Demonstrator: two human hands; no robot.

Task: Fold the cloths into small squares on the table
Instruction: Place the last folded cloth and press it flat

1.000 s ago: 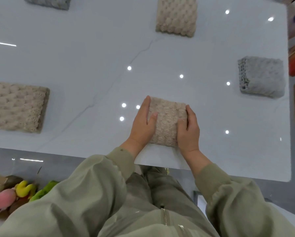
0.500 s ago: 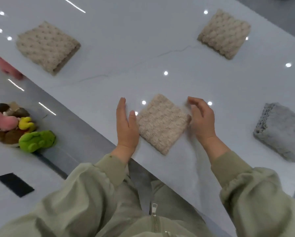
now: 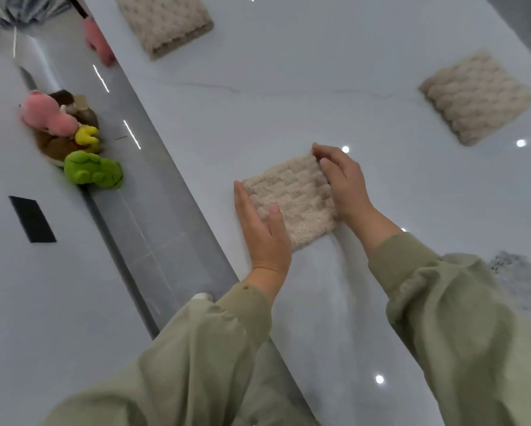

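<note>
A beige knobbly cloth (image 3: 291, 198), folded into a small square, lies on the white table (image 3: 288, 96) near its left edge. My left hand (image 3: 262, 229) lies flat against the cloth's near-left side, thumb resting on top. My right hand (image 3: 344, 182) presses its far-right side, fingers slightly bent over the corner. Two more folded beige cloths lie on the table, one at the far left (image 3: 165, 23), one at the right (image 3: 476, 98). A folded grey cloth (image 3: 525, 281) shows beyond my right sleeve, partly hidden.
Left of the table runs a grey floor strip, then a second white surface with a pile of plush toys, pink (image 3: 47, 113), yellow and green (image 3: 92, 170), and a black rectangle (image 3: 32, 219). A pink object (image 3: 99, 44) sits at the table's far-left edge.
The view has swung to the left. Both hands, apart from the cloth half a second ago, have closed in on its two sides again. The cloth stays folded.
</note>
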